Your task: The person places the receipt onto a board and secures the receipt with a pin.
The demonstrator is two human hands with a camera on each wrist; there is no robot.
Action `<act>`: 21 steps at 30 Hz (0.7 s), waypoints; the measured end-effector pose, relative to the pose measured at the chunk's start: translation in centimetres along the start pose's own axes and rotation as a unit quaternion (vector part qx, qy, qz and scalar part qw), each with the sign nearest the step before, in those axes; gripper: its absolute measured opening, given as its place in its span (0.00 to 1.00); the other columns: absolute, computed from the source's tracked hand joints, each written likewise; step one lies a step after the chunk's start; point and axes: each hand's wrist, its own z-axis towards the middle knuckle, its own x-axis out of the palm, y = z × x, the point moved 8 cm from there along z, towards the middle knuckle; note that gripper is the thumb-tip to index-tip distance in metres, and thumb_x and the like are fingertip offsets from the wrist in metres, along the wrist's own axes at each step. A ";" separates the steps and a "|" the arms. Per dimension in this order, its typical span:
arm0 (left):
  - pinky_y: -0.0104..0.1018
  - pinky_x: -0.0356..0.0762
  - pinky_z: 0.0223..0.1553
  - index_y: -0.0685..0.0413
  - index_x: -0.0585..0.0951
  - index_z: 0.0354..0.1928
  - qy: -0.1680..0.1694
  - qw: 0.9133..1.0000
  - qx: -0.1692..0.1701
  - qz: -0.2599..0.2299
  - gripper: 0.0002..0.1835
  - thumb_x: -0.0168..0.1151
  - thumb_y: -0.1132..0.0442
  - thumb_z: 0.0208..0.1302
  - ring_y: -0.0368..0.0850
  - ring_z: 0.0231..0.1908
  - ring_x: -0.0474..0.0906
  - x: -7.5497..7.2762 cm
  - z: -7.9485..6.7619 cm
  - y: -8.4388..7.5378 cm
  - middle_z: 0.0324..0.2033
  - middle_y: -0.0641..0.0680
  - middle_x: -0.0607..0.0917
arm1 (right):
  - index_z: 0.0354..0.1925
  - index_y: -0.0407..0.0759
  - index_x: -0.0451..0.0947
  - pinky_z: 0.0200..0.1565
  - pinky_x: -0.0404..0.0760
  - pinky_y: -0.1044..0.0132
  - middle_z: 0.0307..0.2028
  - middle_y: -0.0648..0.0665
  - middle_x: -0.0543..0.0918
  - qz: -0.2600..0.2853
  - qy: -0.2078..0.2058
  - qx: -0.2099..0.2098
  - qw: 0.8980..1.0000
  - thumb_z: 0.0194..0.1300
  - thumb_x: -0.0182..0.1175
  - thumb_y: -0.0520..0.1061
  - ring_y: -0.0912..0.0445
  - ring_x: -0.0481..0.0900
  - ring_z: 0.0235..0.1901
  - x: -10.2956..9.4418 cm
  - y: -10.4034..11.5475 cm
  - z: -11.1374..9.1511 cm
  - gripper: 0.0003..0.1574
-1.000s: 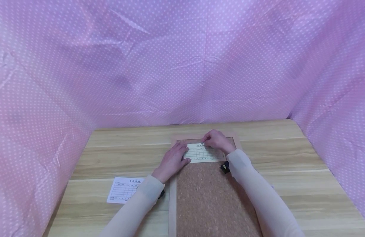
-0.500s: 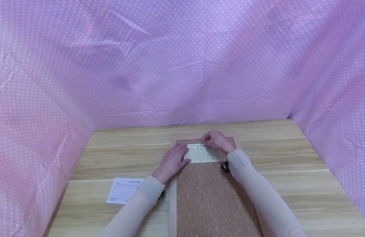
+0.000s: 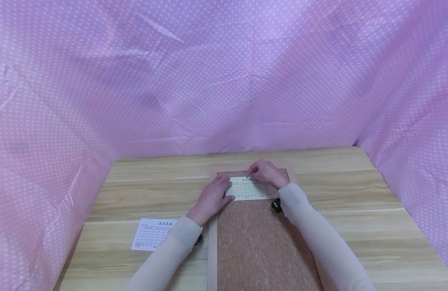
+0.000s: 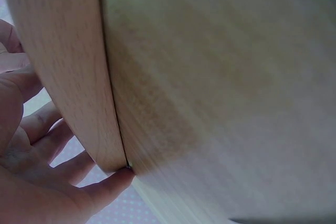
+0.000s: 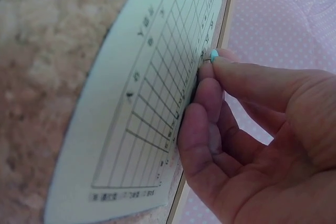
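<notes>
A pale yellow printed form (image 3: pixel 247 190) lies at the far end of a wood-framed cork board (image 3: pixel 260 246). My right hand (image 3: pixel 266 173) is over the form's top edge. In the right wrist view its thumb and index finger pinch a thumbtack (image 5: pixel 213 54) with a pale turquoise head, point toward the paper. Whether the point has entered the paper cannot be made out. My left hand (image 3: pixel 210 197) lies over the board's left frame, fingertips and thumb resting on the form's left end. The left wrist view shows its fingers alongside the wooden frame (image 4: pixel 68 66).
A white printed form (image 3: pixel 151 234) lies on the wooden table (image 3: pixel 155 186) left of the board, partly covered by my left sleeve. Pink dotted cloth (image 3: pixel 224 81) hangs behind the table and at both sides. Black wrist gear (image 3: pixel 276 205) shows below my right wrist.
Hardly anything differs. Both hands keep their places on the form, and the right fingers still pinch the thumbtack near its top edge.
</notes>
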 end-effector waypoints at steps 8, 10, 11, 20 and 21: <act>0.58 0.63 0.72 0.63 0.79 0.65 -0.001 1.000 0.002 0.000 0.27 0.68 0.54 0.71 0.62 0.75 0.61 0.0 0.0 -0.1 0.72 0.60 0.73 | 0.40 0.41 0.89 0.40 0.74 0.62 0.41 0.43 0.88 -0.003 0.005 0.002 1.000 0.68 0.63 0.36 0.52 0.78 0.38 0.0 -0.1 0.0 0.08; 0.58 0.63 0.72 0.63 0.79 0.65 -0.001 1.000 0.004 0.001 0.27 0.68 0.55 0.71 0.62 0.75 0.61 0.0 -0.1 -0.1 0.71 0.60 0.73 | 0.41 0.41 0.89 0.40 0.75 0.62 0.40 0.44 0.88 -0.005 0.007 0.004 1.000 0.68 0.64 0.36 0.52 0.79 0.38 0.1 -0.1 0.0 0.08; 0.57 0.63 0.72 0.63 0.79 0.65 -0.001 1.000 0.005 0.002 0.27 0.67 0.55 0.71 0.62 0.75 0.61 0.0 -0.1 -0.1 0.71 0.60 0.73 | 0.41 0.41 0.89 0.41 0.76 0.61 0.40 0.44 0.88 -0.006 0.008 0.003 1.000 0.68 0.64 0.36 0.52 0.79 0.38 0.1 -0.1 0.0 0.08; 0.58 0.63 0.72 0.63 0.79 0.65 -0.002 1.000 0.007 0.002 0.27 0.67 0.54 0.71 0.62 0.74 0.62 0.0 -0.1 0.0 0.71 0.60 0.73 | 0.43 0.38 0.88 0.47 0.79 0.56 0.41 0.43 0.87 -0.006 0.004 0.015 1.000 0.69 0.63 0.37 0.51 0.81 0.41 0.2 -0.1 0.0 0.08; 0.58 0.63 0.72 0.62 0.79 0.65 0.000 1.000 0.005 0.001 0.27 0.67 0.54 0.71 0.62 0.74 0.62 0.0 -0.1 0.0 0.71 0.60 0.73 | 0.43 0.38 0.88 0.47 0.79 0.57 0.40 0.43 0.87 -0.007 0.004 0.018 1.000 0.69 0.63 0.37 0.51 0.81 0.40 0.2 -0.2 0.0 0.08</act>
